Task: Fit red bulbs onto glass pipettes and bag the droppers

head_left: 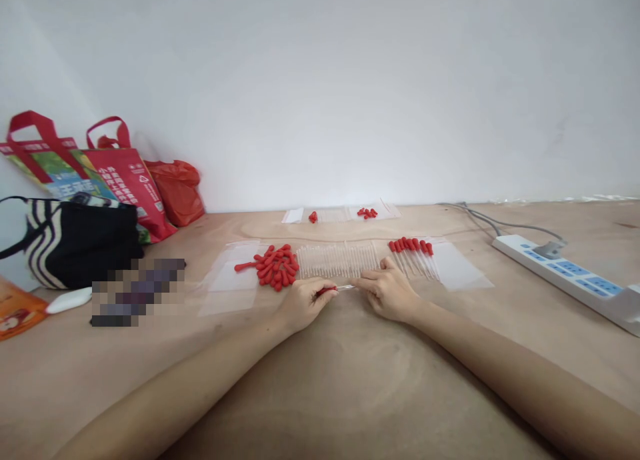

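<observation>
The left hand (305, 302) pinches a small red rubber cap (326, 291); the right hand (389, 292) pinches a thin clear glass tube (346, 287). A few capped droppers (413, 252) lie finished; many bare tubes (336, 259) and loose red caps (275, 265) wait.

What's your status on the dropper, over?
Left hand pinching red rubber bulb; right hand holding glass tube. Bulb meeting tube end. Nothing between the hands.

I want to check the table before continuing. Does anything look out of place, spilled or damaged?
Nothing is spilled or damaged. The red caps lie in a loose heap, and one stray cap sticks out to its left. The clear tubes and finished droppers lie in tidy rows. Both hands hold one dropper.
</observation>
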Action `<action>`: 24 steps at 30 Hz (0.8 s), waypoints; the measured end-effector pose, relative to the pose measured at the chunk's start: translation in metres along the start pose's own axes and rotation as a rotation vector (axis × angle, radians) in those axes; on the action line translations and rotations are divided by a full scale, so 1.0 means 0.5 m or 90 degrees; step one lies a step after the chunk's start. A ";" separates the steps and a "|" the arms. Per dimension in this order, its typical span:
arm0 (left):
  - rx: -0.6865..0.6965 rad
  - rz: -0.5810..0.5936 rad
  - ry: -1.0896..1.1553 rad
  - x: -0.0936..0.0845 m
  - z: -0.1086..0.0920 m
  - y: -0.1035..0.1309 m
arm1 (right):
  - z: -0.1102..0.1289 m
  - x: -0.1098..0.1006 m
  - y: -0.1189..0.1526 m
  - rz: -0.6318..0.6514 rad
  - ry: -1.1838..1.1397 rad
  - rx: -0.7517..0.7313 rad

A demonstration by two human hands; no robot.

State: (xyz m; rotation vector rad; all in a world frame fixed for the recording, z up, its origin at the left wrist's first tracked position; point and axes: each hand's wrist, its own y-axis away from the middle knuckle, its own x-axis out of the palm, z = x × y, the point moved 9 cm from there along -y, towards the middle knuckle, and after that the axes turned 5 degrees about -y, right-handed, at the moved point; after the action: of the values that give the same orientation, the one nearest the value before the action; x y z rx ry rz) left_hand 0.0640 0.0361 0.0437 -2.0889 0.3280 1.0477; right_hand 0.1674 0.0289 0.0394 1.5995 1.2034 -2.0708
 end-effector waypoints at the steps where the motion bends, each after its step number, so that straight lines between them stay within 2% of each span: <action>1: 0.008 0.002 -0.004 0.001 -0.002 0.001 | 0.001 0.000 0.000 0.010 -0.004 0.000; 5: 0.053 0.023 -0.017 0.007 -0.015 0.005 | 0.005 0.000 -0.001 0.068 -0.055 0.013; 11: 0.114 0.056 -0.033 0.018 -0.034 0.007 | -0.003 0.022 0.001 0.184 -0.246 0.089; 14: 0.101 0.036 -0.034 0.011 -0.033 0.004 | -0.006 0.025 0.000 0.145 -0.289 0.119; 18: 0.093 0.027 -0.026 0.006 -0.034 0.003 | 0.000 0.022 -0.001 0.080 -0.275 0.106; 24: 0.089 0.048 -0.006 0.013 -0.036 0.006 | 0.005 0.027 0.001 0.074 -0.252 0.101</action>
State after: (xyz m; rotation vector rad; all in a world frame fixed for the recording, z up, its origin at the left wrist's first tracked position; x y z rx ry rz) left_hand 0.0769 0.0219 0.0440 -1.9594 0.4643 1.0482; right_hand 0.1609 0.0304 0.0274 1.2009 0.8101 -2.3087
